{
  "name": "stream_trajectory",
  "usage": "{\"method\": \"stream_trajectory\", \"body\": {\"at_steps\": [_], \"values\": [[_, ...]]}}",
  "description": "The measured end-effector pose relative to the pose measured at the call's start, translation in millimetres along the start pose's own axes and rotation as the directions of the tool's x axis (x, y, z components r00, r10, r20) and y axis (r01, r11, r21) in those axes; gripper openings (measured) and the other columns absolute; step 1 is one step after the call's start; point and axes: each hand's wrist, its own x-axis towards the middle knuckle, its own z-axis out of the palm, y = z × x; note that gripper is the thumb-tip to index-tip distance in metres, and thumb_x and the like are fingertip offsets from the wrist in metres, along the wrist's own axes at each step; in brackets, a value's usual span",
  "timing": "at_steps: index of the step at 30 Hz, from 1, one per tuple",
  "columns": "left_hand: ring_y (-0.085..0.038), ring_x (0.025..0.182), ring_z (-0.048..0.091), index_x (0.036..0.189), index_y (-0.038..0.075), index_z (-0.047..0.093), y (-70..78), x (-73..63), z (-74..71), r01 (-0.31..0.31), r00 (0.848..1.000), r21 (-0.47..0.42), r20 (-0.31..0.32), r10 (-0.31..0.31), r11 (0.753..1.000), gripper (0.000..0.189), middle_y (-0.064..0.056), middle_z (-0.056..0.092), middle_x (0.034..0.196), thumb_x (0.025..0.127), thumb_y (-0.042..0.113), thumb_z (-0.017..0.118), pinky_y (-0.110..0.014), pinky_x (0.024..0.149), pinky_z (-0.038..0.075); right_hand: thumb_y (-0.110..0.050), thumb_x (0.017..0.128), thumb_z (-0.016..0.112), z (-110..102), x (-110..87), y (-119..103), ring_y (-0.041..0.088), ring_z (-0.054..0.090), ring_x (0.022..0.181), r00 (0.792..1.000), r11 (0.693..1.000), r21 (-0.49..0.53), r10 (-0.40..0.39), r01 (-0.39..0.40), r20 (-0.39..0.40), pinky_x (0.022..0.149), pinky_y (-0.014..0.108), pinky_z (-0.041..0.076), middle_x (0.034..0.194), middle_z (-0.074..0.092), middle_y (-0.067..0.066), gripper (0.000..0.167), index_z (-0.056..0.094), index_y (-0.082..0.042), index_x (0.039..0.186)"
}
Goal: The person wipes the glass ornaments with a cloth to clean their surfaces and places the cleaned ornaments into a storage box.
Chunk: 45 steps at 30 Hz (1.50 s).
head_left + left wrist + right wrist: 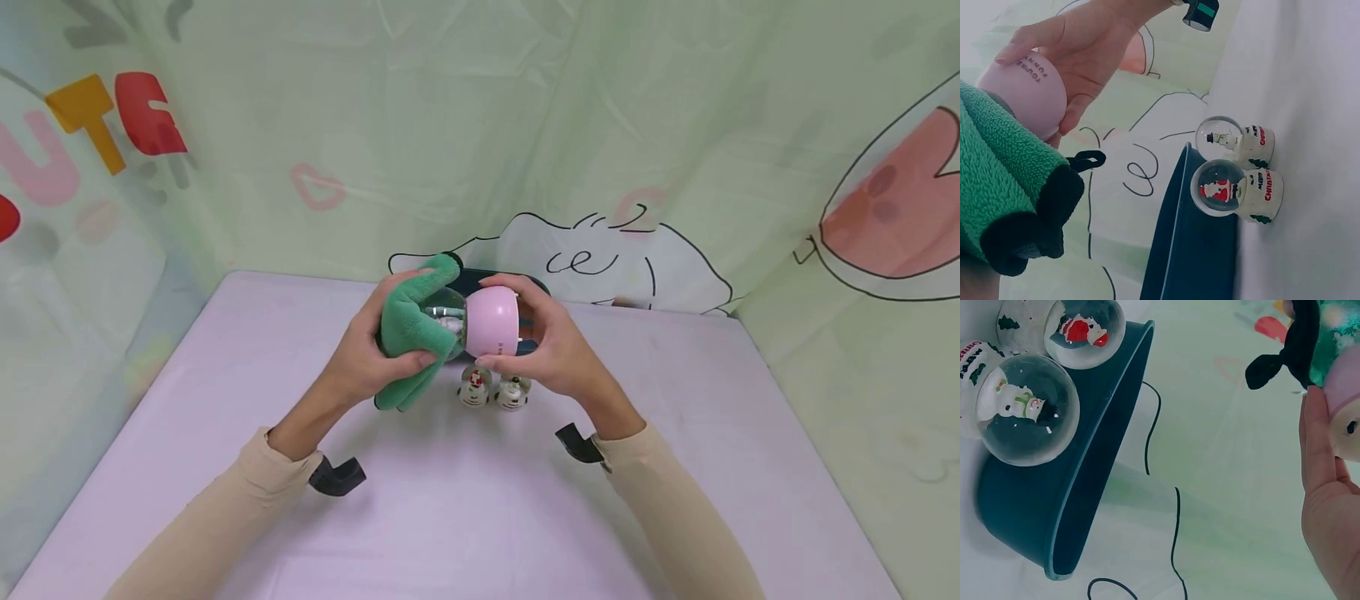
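Above the table, both hands hold a large snow globe (491, 321) tilted on its side. Its glass dome faces left and its pink base, with lettering on it, faces right. The left hand (365, 354) grips a green plush cloth (408, 333) with black edging and presses it around the dome. Around the pink base curl the fingers and thumb of the right hand (558, 337). In the head view, part of the dome shows between cloth and base, with a pale figure inside. The cloth's black hanging loop (1088, 160) dangles in the left wrist view.
Two small Christmas snow globes stand side by side below the hands: one with a Santa (474, 390), one with a snowman (512, 393). Behind them sits a dark teal basin (1019, 497). A printed curtain (465, 125) encloses the pale tabletop (465, 517) at back and sides.
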Motion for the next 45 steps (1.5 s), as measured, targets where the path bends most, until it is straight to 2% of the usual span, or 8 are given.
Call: {"method": "stream_trajectory", "body": {"at_steps": [3,9,15,28,35,39,42,45], "values": [[-0.027,0.12,0.055,0.15,0.016,0.045,-1.0,0.4,-1.1,-0.011,1.0,0.009,-0.01,0.011,1.0,0.082,-0.004,0.054,0.143,0.08,0.024,0.086,-0.037,0.1,0.046,0.002,0.071,0.089,2,-0.6,-3,0.029,0.065,0.099,1.0,0.999,-0.046,-0.021,0.02,-0.019,0.083,0.041,0.059,0.132,0.055,0.002,0.081,0.053,-0.019,0.141],[-0.028,0.121,0.054,0.15,0.016,0.046,0.5,1.8,-1.7,-0.015,1.0,0.016,-0.021,0.015,1.0,0.082,-0.003,0.053,0.144,0.078,0.016,0.085,-0.038,0.101,0.046,-0.004,0.068,0.094,7,-1.9,-6,0.021,0.062,0.107,0.996,0.987,-0.147,-0.069,0.059,-0.062,0.085,0.04,0.059,0.132,0.056,-0.002,0.086,0.053,-0.017,0.142],[-0.027,0.123,0.054,0.151,0.019,0.045,1.0,1.1,-2.6,0.003,1.0,0.03,-0.023,-0.002,1.0,0.082,-0.001,0.049,0.149,0.078,0.012,0.083,-0.039,0.102,0.045,-0.011,0.066,0.097,10,-2.2,-6,0.019,0.059,0.112,0.983,0.954,-0.266,-0.164,0.138,-0.078,0.081,0.041,0.06,0.131,0.056,0.0,0.085,0.055,-0.014,0.14],[-0.022,0.115,0.054,0.151,0.028,0.046,-3.1,1.5,-3.2,0.085,0.996,0.094,-0.049,-0.081,0.992,0.083,0.0,0.054,0.138,0.08,0.008,0.083,-0.043,0.094,0.047,-0.018,0.065,0.096,16,0.8,1,0.023,0.058,0.118,0.907,0.787,-0.509,-0.42,0.349,-0.027,0.084,0.031,0.058,0.13,0.054,0.011,0.08,0.057,-0.008,0.135],[-0.021,0.114,0.054,0.151,0.031,0.046,-1.8,2.8,-2.7,0.114,0.992,0.116,-0.07,-0.106,0.987,0.081,0.001,0.053,0.136,0.082,0.013,0.083,-0.047,0.094,0.046,-0.024,0.066,0.096,16,3.4,1,0.028,0.059,0.118,0.856,0.676,-0.604,-0.517,0.422,0.02,0.095,0.038,0.055,0.128,0.055,0.015,0.078,0.059,-0.008,0.132],[-0.02,0.116,0.053,0.15,0.031,0.046,-1.2,1.6,-2.6,0.12,0.992,0.109,-0.059,-0.114,0.987,0.08,0.003,0.052,0.137,0.082,0.014,0.083,-0.047,0.096,0.045,-0.027,0.064,0.097,14,4.3,1,0.028,0.063,0.111,0.827,0.621,-0.635,-0.561,0.46,0.05,0.092,0.039,0.057,0.124,0.057,0.017,0.076,0.061,-0.008,0.129],[-0.021,0.118,0.052,0.15,0.03,0.045,-1.3,0.1,-3.5,0.104,0.994,0.092,-0.031,-0.101,0.99,0.08,0.003,0.051,0.139,0.082,0.015,0.083,-0.048,0.097,0.044,-0.029,0.063,0.097,12,4.7,1,0.027,0.064,0.111,0.819,0.62,-0.624,-0.57,0.476,0.059,0.091,0.039,0.057,0.123,0.058,0.017,0.076,0.063,-0.008,0.127],[-0.024,0.12,0.052,0.15,0.026,0.045,-0.9,-0.1,-3.3,0.084,0.996,0.062,0.006,-0.084,0.995,0.079,0.0,0.051,0.141,0.082,0.016,0.084,-0.047,0.098,0.045,-0.031,0.063,0.097,8,3.6,-1,0.026,0.063,0.113,0.829,0.654,-0.588,-0.557,0.477,0.053,0.091,0.037,0.056,0.122,0.058,0.016,0.075,0.064,-0.009,0.127]]}}
